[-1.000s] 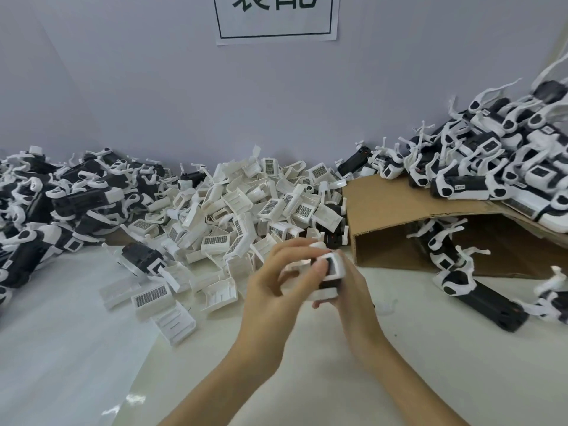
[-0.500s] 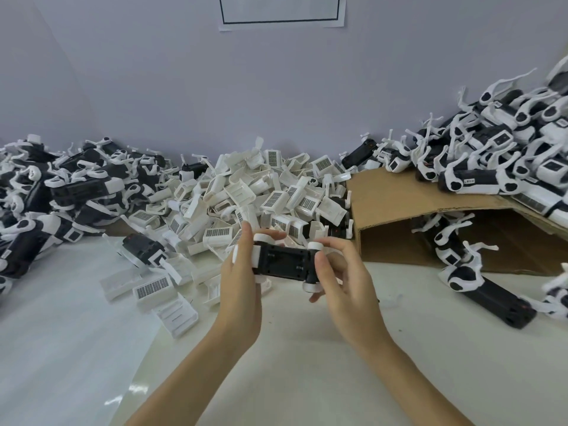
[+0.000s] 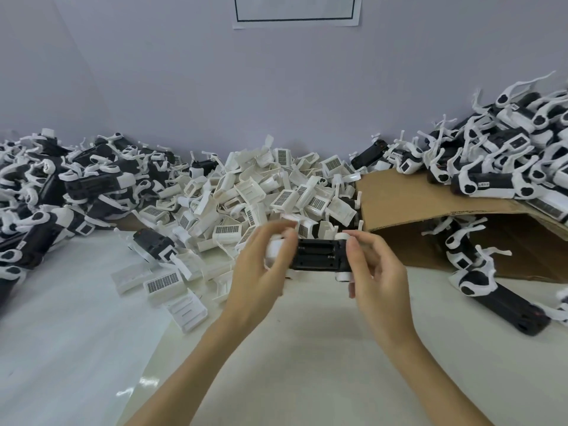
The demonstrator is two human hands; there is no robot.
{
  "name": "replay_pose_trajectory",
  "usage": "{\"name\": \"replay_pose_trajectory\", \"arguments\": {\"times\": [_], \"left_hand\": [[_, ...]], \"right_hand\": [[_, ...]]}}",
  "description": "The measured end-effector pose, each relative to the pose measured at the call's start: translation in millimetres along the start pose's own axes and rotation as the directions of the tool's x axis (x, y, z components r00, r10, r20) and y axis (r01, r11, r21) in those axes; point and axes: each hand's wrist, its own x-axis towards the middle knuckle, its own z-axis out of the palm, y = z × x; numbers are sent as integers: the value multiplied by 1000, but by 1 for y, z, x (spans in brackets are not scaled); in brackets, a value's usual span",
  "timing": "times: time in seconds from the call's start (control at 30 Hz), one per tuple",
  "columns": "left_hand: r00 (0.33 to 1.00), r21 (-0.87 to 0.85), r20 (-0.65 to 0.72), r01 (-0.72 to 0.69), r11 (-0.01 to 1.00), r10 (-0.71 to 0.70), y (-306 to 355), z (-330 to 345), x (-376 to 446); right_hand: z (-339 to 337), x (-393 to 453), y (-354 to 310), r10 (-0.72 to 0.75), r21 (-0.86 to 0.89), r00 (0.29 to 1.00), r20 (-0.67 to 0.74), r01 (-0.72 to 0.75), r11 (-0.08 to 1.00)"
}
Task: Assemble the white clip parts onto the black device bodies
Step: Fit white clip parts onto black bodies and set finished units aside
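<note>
Both hands hold one black device body (image 3: 319, 254) level above the table, its open battery bay facing me. My left hand (image 3: 261, 269) grips its left end, where a white part (image 3: 273, 250) sits under the blurred fingers. My right hand (image 3: 376, 272) pinches the right end, beside the white end pieces (image 3: 343, 275). A big heap of loose white clip parts (image 3: 264, 192) lies just behind the hands.
Piles of black-and-white devices fill the left (image 3: 55, 195) and the right (image 3: 498, 161), the right one on a brown cardboard box (image 3: 408, 204). A lone black body (image 3: 153, 242) and stray white clips (image 3: 161, 284) lie on the white table (image 3: 292, 348).
The device was turned from end-on to lying sideways between both hands. My left fingers have since shifted over its left end and are blurred with motion.
</note>
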Motion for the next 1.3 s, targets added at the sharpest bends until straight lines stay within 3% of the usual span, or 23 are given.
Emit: {"name": "replay_pose_trajectory", "arguments": {"times": [0.1, 0.23, 0.43, 0.5, 0.67, 0.8, 0.9, 0.93, 1.0, 1.03, 1.07, 1.3], "left_hand": [[992, 34, 125, 21, 999, -25, -3, -3, -1], [991, 53, 117, 65, 997, -70, -7, 4, -1], [993, 173, 106, -75, 982, 57, -18, 7, -5], [997, 112, 70, -26, 993, 18, -16, 7, -7], [965, -154, -43, 248, 956, -257, -10, 15, -2], [930, -315, 89, 365, 876, -356, -12, 10, 1], [935, -376, 146, 353, 857, -322, -12, 6, 2], [950, -359, 129, 313, 879, -286, -12, 6, 2], [974, -261, 93, 225, 939, -208, -14, 4, 3], [981, -207, 88, 188, 960, -174, -15, 2, 3], [985, -179, 89, 163, 970, -149, -16, 0, 3], [966, -242, 144, 243, 939, -213, -14, -1, 5]], "right_hand": [[-4, 3, 5, 59, 36, 998, -10, -59, 998], [-3, 1, 11, 68, -57, 993, 97, -63, 996], [-3, -1, 24, 6, -151, 976, 217, 27, 988], [-5, 1, 22, -49, -116, 978, 202, 74, 991], [-2, -2, 14, -259, -157, 952, 162, 284, 946], [-1, -5, 13, -347, -296, 920, 182, 388, 873], [1, -1, 9, -414, -349, 895, 163, 445, 825], [1, 0, 8, -340, -278, 928, 154, 371, 886], [2, 1, 1, -8, -15, 984, 178, 10, 1000], [0, 2, -2, 143, 93, 966, 215, -166, 982], [-2, 5, -2, 213, 128, 946, 244, -249, 960], [-4, 8, 4, 254, 242, 952, 171, -290, 926]]}}
